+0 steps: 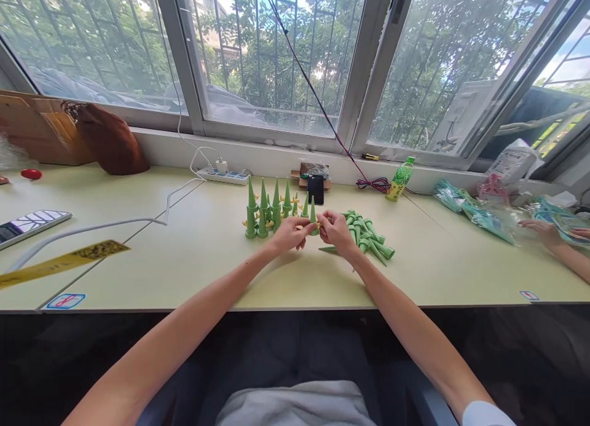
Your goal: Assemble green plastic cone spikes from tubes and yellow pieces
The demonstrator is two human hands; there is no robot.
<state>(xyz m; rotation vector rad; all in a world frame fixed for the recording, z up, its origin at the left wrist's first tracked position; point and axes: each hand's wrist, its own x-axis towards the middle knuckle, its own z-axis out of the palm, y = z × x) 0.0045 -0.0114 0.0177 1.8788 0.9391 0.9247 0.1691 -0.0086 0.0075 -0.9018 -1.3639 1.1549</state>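
Both of my hands meet over the middle of the pale table (184, 260). My left hand (289, 233) and my right hand (335, 230) pinch one green cone-shaped plastic piece (313, 220) with a small yellow part between them. Just behind my left hand stand several upright green cones (267, 211) with yellow fittings. To the right of my right hand lies a loose pile of green cones (369, 235) on their sides.
A black phone (316, 189) stands behind the cones; a white power strip (224, 175) and cables run along the sill. A green bottle (400, 179), a brown bag (108, 140) and a phone (32, 223) lie about. Another person's hands (548, 232) handle packets (479, 214) at right.
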